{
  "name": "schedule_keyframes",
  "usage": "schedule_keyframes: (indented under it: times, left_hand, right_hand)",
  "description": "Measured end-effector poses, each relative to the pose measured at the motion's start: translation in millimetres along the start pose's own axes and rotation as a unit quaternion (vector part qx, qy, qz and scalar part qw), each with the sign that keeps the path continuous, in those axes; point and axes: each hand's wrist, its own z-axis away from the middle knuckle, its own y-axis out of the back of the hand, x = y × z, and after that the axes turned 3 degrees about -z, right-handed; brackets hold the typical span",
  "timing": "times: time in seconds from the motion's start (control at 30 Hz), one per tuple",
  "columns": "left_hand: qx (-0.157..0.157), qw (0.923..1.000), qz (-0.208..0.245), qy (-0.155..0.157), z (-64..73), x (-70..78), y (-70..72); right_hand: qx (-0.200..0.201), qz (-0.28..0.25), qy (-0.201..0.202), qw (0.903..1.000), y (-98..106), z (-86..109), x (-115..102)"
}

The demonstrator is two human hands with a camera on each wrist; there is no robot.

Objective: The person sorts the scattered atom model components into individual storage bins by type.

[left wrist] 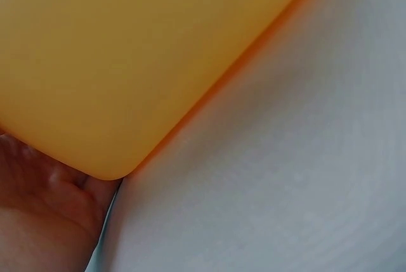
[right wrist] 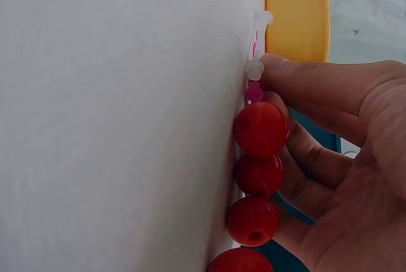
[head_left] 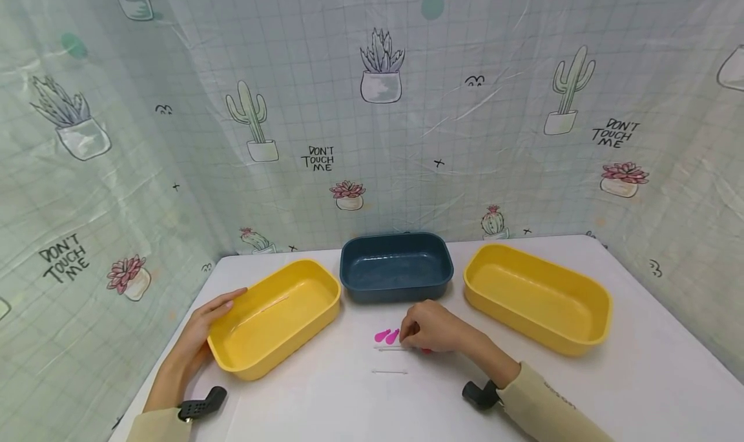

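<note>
My left hand [head_left: 200, 322] rests along the left end of a yellow tray [head_left: 273, 358], its fingers lying fairly straight against the rim; part of the palm shows beneath the tray's corner in the left wrist view. In the middle of the table, my right hand [head_left: 436, 326] pinches the knobbed end of a thin white cotton swab [right wrist: 255, 69] with thumb and forefinger. Two pink drop-shaped pieces [head_left: 392, 336] lie just left of its fingertips. Close below the hand sit several red beads [right wrist: 261, 129] in a row, mostly hidden in the head view. Another cotton swab [head_left: 389, 372] lies nearer me.
A dark blue tray [head_left: 395, 295] stands at the back, behind the right hand. To the right is a second yellow tray [head_left: 537, 322]. A thin pale stick [head_left: 274, 304] lies inside the left yellow tray. A patterned curtain [head_left: 407, 138] closes off the back and sides.
</note>
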Motion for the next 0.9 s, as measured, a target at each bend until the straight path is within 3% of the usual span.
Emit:
schedule_keyframes:
  times: [0.7, 0.9]
  left_hand:
    - [0.005, 0.9999, -0.015, 0.002, 2.4, 2.9, -0.3]
    - [-0.008, 0.9999, 0.002, -0.014, 1.8, 1.0, 0.0]
  right_hand:
    - [-0.006, 0.003, 0.002, 1.0, 0.1, 2.7, -4.0]
    - [-0.001, -0.004, 0.01, 0.9999, 0.4, 2.8, -2.1]
